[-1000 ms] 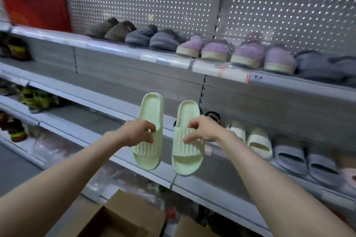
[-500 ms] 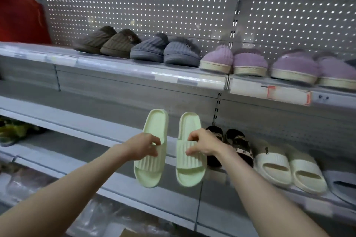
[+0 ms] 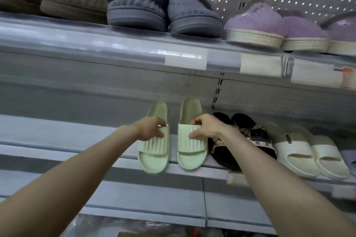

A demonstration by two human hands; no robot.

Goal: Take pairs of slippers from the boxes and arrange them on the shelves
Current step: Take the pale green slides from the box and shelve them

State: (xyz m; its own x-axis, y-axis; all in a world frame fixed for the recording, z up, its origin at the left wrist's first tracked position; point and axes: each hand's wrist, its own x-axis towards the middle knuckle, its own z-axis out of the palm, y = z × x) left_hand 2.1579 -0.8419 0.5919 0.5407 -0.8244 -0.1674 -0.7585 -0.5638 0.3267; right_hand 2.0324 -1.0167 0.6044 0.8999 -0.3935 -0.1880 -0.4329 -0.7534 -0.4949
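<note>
Shelf (image 3: 57, 131) holds black slippers (image 3: 221, 157) just beside green slippers (image 3: 189, 152).

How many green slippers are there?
2. The left green slipper is in the left hand; the right green slipper is in the right hand, beside the black slippers. None looks hidden.

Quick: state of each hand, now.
Left hand: closed, holding the left green slide by its strap.
Right hand: closed, holding the right green slide by its strap.

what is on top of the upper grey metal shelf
Brown knitted slippers, grey-blue fur-lined slippers and lilac fluffy slippers with cream soles stand in a row. The shelf surface behind them is hidden.
</note>
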